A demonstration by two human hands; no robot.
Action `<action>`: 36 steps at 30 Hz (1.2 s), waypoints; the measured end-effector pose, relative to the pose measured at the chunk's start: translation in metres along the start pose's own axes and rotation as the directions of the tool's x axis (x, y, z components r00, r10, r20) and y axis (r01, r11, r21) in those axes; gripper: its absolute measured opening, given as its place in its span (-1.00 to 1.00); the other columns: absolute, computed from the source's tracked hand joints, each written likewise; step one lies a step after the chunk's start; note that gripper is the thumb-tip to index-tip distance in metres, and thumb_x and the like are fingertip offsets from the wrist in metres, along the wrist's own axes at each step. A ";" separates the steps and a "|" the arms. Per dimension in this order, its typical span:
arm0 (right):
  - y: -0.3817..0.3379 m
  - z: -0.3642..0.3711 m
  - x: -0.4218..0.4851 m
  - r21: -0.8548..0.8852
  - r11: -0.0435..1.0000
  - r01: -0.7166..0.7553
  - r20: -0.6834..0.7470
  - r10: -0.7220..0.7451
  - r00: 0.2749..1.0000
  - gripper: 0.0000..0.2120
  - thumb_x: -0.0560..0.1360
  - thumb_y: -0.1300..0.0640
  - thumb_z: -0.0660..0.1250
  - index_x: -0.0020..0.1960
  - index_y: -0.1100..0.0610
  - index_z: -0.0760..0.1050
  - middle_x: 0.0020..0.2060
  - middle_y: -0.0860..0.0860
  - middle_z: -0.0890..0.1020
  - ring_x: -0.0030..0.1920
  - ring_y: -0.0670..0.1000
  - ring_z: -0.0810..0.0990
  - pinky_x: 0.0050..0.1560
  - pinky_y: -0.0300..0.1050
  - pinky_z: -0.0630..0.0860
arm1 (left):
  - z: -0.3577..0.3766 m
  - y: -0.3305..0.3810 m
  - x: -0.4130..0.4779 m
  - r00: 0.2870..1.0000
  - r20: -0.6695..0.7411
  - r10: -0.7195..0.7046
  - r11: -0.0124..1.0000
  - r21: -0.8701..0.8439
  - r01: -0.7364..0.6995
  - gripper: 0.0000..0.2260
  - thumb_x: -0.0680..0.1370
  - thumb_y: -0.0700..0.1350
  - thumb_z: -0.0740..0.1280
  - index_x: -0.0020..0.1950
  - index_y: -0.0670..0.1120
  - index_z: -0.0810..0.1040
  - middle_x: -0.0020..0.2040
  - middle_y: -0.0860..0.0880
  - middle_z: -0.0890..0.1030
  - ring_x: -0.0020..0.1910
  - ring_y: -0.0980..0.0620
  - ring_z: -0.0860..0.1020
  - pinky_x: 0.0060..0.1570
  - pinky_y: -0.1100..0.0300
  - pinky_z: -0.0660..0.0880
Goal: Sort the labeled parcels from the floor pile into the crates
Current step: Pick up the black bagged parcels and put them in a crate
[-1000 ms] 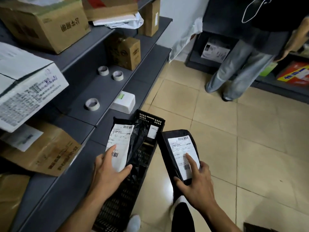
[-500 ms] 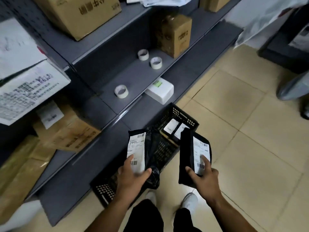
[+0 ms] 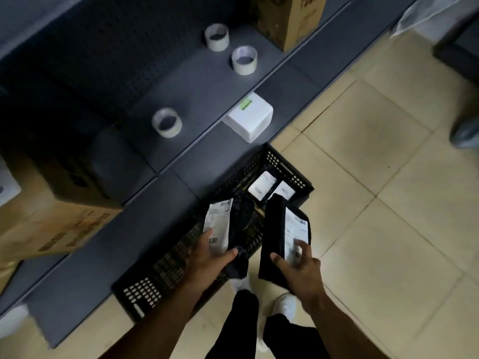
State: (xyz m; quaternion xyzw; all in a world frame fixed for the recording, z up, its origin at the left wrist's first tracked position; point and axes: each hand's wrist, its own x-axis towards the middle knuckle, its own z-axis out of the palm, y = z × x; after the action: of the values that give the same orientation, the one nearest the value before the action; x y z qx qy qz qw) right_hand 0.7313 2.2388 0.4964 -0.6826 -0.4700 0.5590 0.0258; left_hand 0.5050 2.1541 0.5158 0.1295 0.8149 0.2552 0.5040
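- While we hold one parcel in each hand above the black crate (image 3: 285,164), the step in hand looks like reading the labels and settling where each parcel goes.
- Our left hand (image 3: 207,257) grips the crumpled black parcel (image 3: 242,216), thumb across the lower edge of its white label and fingers behind. It hangs over the middle of the crate.
- Our right hand (image 3: 303,270) clasps the flat black parcel (image 3: 274,234) from below, thumb on its dark side and fingers spread on the label. It stands nearly upright at the crate's right edge.
- To do this well, we judge that we should lift our fingers off the print, turn each label towards us, and lower the parcels one at a time, label up, rather than toss them.
- The crate lies along the front edge of the lowest shelf (image 3: 129,242); we cannot tell whether it rests on that shelf or on the tiled floor (image 3: 375,229).
- In the crate's far corner two labelled parcels (image 3: 261,183) lie side by side, labels up. The rest of its inside is hidden behind our hands and their loads.
- We see no second crate here.
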 end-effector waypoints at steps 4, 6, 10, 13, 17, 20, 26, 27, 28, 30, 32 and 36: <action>-0.011 0.023 0.063 0.049 0.995 -0.088 -0.033 0.090 0.995 -0.31 0.29 -0.26 0.61 0.29 -0.22 0.35 0.21 0.14 0.36 0.12 0.15 0.50 -0.04 -0.08 0.64 | 0.025 0.009 0.072 0.998 0.063 0.026 1.000 0.000 -0.026 -0.22 0.41 0.00 0.60 0.54 0.08 0.28 0.39 0.14 0.29 0.38 0.13 0.32 0.22 0.21 0.34; -0.007 0.038 0.103 0.059 0.990 -0.128 -0.040 0.130 0.991 -0.26 0.30 -0.30 0.58 0.35 -0.17 0.30 0.24 0.12 0.33 0.16 0.14 0.46 0.13 0.11 0.63 | 0.040 0.011 0.113 0.988 0.153 0.005 1.000 -0.007 -0.003 -0.21 0.37 0.08 0.60 0.52 0.14 0.30 0.42 0.14 0.31 0.40 0.14 0.32 0.25 0.15 0.40; 0.000 0.068 0.192 0.044 0.992 -0.117 -0.045 0.118 0.992 -0.21 0.38 -0.25 0.54 0.44 -0.10 0.22 0.28 0.07 0.29 0.15 0.10 0.47 0.12 0.01 0.63 | 0.072 0.011 0.200 0.972 0.236 0.008 0.985 0.167 -0.049 -0.20 0.32 0.20 0.57 0.47 0.27 0.28 0.46 0.05 0.28 0.42 0.07 0.32 0.31 0.09 0.40; 0.014 0.085 0.254 -0.014 0.988 -0.153 -0.035 0.153 0.988 -0.10 0.33 -0.36 0.51 0.48 -0.12 0.14 0.32 0.09 0.28 0.23 0.18 0.49 0.11 0.13 0.67 | 0.095 0.011 0.259 0.985 0.175 0.004 0.935 0.349 -0.066 -0.15 0.38 0.21 0.55 0.56 0.21 0.19 0.46 -0.02 0.27 0.38 0.00 0.35 0.26 0.13 0.37; 0.025 0.094 0.327 -0.036 0.969 -0.243 -0.074 0.240 0.968 -0.11 0.31 -0.43 0.46 0.43 -0.05 0.18 0.25 0.09 0.31 0.11 0.15 0.49 0.00 -0.02 0.64 | 0.132 0.013 0.323 0.999 0.044 0.020 0.800 0.598 -0.042 -0.12 0.31 0.39 0.45 0.52 0.31 0.08 0.47 -0.04 0.22 0.43 -0.19 0.31 0.38 -0.16 0.37; 0.021 0.091 0.367 -0.066 0.964 -0.256 -0.120 0.247 0.962 -0.22 0.40 -0.34 0.47 0.39 0.02 0.21 0.21 0.09 0.29 0.11 0.12 0.43 -0.05 -0.11 0.49 | 0.156 0.019 0.356 0.998 -0.031 0.054 0.769 0.638 -0.022 -0.13 0.33 0.38 0.44 0.52 0.29 0.06 0.46 -0.05 0.20 0.43 -0.21 0.27 0.39 -0.23 0.31; 0.024 0.095 0.419 -0.147 0.897 -0.418 -0.213 0.384 0.899 -0.09 0.32 -0.42 0.48 0.39 0.07 0.18 0.25 0.16 0.30 0.31 0.33 0.43 0.25 0.13 0.48 | 0.185 0.012 0.399 0.985 -0.046 0.166 0.655 0.752 -0.075 -0.08 0.33 0.37 0.45 0.56 0.24 0.06 0.46 -0.08 0.15 0.39 -0.21 0.26 0.39 -0.23 0.28; 0.024 0.098 0.423 -0.160 0.888 -0.431 -0.221 0.393 0.893 -0.06 0.30 -0.44 0.47 0.40 0.09 0.17 0.27 0.18 0.29 0.32 0.33 0.42 0.28 0.14 0.47 | 0.189 0.010 0.404 0.984 -0.044 0.171 0.644 0.761 -0.078 -0.08 0.33 0.37 0.45 0.56 0.23 0.07 0.46 -0.09 0.15 0.39 -0.22 0.25 0.39 -0.24 0.27; 0.025 0.102 0.426 -0.170 0.884 -0.435 -0.225 0.395 0.891 -0.04 0.29 -0.46 0.46 0.40 0.10 0.18 0.27 0.18 0.29 0.33 0.31 0.40 0.31 0.16 0.47 | 0.193 0.007 0.409 0.984 -0.044 0.172 0.634 0.769 -0.077 -0.09 0.32 0.37 0.45 0.56 0.23 0.08 0.47 -0.09 0.15 0.40 -0.22 0.25 0.39 -0.24 0.27; 0.024 0.110 0.430 -0.170 0.878 -0.447 -0.231 0.405 0.885 -0.05 0.28 -0.46 0.46 0.37 0.10 0.19 0.24 0.15 0.29 0.32 0.28 0.39 0.31 0.18 0.48 | 0.201 0.005 0.419 0.984 -0.048 0.171 0.618 0.783 -0.069 -0.10 0.32 0.37 0.45 0.55 0.22 0.10 0.47 -0.11 0.15 0.40 -0.22 0.24 0.37 -0.22 0.27; 0.023 0.118 0.432 -0.161 0.870 -0.465 -0.240 0.423 0.874 -0.06 0.28 -0.45 0.48 0.36 0.11 0.20 0.23 0.14 0.29 0.31 0.29 0.39 0.25 0.16 0.47 | 0.204 0.003 0.428 0.984 -0.047 0.173 0.597 0.800 -0.066 -0.09 0.32 0.37 0.45 0.55 0.21 0.10 0.48 -0.12 0.15 0.39 -0.23 0.25 0.36 -0.20 0.28; 0.023 0.136 0.444 -0.180 0.854 -0.487 -0.243 0.441 0.864 -0.05 0.29 -0.43 0.47 0.38 0.13 0.19 0.28 0.16 0.25 0.31 0.32 0.38 0.25 0.17 0.45 | 0.211 -0.005 0.451 0.975 0.002 0.220 0.521 0.845 -0.119 -0.09 0.34 0.36 0.46 0.56 0.22 0.07 0.50 -0.14 0.13 0.41 -0.24 0.24 0.35 -0.18 0.27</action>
State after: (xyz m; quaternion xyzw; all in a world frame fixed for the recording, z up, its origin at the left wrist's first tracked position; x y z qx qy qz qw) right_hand 0.6090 2.4572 0.1049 -0.8252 -0.3486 0.4198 -0.1462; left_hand 0.4861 2.4215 0.0963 0.4204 0.8457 -0.1128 0.3088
